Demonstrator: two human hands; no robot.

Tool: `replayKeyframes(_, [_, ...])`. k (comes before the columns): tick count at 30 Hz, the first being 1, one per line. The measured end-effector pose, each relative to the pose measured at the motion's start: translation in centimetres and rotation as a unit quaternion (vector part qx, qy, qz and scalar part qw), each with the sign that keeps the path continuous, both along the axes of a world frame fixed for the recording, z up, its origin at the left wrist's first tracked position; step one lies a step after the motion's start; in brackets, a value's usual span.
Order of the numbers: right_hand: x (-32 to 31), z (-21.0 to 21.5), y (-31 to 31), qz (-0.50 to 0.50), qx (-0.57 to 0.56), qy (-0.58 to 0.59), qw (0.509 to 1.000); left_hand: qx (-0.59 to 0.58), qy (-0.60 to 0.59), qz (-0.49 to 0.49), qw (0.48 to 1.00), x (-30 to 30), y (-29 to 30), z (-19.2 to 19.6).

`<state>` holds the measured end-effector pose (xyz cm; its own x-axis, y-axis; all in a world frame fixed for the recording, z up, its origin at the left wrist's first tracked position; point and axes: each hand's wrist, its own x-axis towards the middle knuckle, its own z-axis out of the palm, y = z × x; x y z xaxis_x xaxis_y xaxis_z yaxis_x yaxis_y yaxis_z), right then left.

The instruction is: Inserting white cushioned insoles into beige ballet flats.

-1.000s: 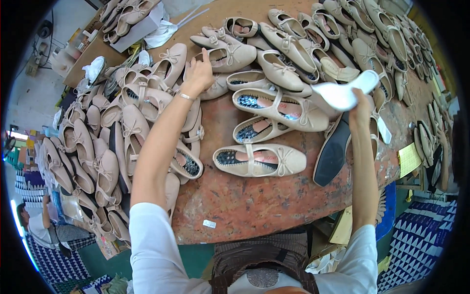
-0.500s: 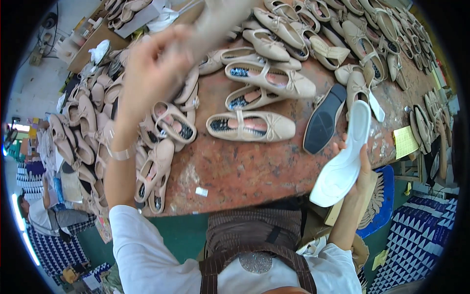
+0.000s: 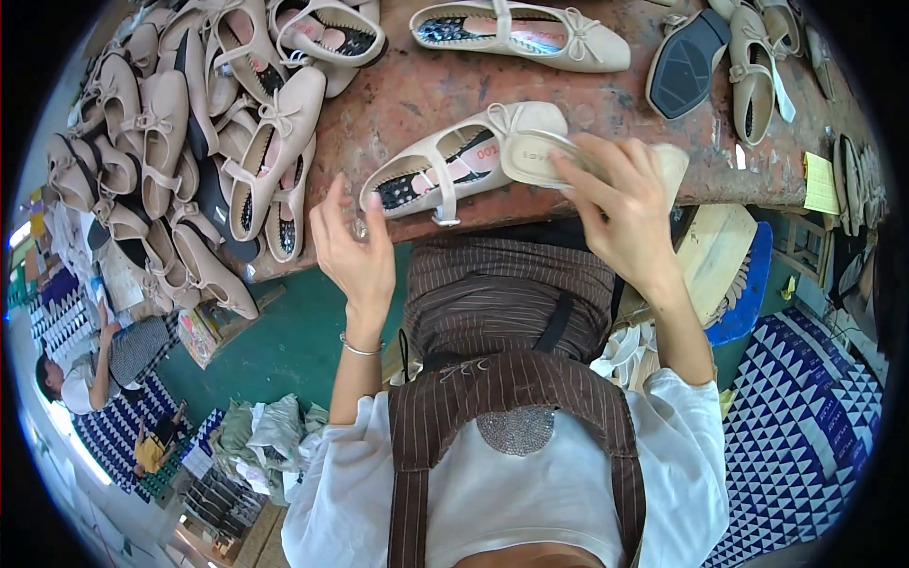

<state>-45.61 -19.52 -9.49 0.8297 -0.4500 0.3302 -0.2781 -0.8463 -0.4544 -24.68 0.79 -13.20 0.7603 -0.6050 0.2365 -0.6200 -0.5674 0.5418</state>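
Note:
A beige strapped flat shoe (image 3: 445, 180) with a bow lies near the table's front edge, its patterned inside facing up. Next to its heel, on the left, my left hand (image 3: 352, 251) is open with fingers spread, the thumb close to the heel rim. Over the toe end, my right hand (image 3: 625, 204) grips a beige insole (image 3: 532, 159). The insole's rounded heel end points left across the shoe's toe, and its wider end shows beyond my fingers. My right palm side is hidden.
Beyond lie another beige shoe (image 3: 530, 38) and a shoe with its black sole up (image 3: 688, 64). A heap of beige shoes (image 3: 161, 123) fills the table's left. A yellow paper (image 3: 821, 183) hangs at the right edge; below stands a blue tray (image 3: 743, 293).
My left hand has come down from the far side, where it held a beige shoe; a shoe now lies in front of me. My right hand has moved left with the insole, now beige side up.

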Motion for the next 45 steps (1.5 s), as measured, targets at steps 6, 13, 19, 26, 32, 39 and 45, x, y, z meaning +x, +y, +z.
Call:
replayKeyframes(6, [5.8, -4.6, 1.8, 0.090, 0.069, -0.009, 0.993, 0.042, 0.063, 0.029, 0.997, -0.4, 0.6, -2.9])
replayKeyframes(13, [9.6, -6.6, 3.6, 0.133, 0.167, -0.052, 0.976, -0.091, 0.271, 0.000, 0.958, 0.7, 0.9, -3.1])
replayKeyframes(19, [12.0, -6.9, 4.3, 0.173, 0.232, 0.022, 0.957, -0.126, 0.293, 0.022, 0.947, 1.2, 1.0, -4.4])
replayKeyframes(26, [12.6, -8.0, 5.3, 0.169, 0.184, 0.024, 0.968, -0.194, 0.357, 0.054, 0.912, 2.6, 0.9, -6.4])
replayKeyframes(32, [11.8, -8.3, 5.9, 0.209, 0.043, 0.031, 0.977, -0.208, 0.426, 0.100, 0.875, 3.2, 0.0, -5.5])
replayKeyframes(39, [12.5, -8.2, 5.0, 0.356, 0.090, 0.069, 0.928, -0.148, 0.339, 0.086, 0.925, 3.4, -0.3, -5.7])
replayKeyframes(45, [10.5, -5.4, 5.5, 0.225, -0.054, 0.164, 0.959, -0.101, 0.297, 0.053, 0.948, 3.9, -0.4, -4.8])
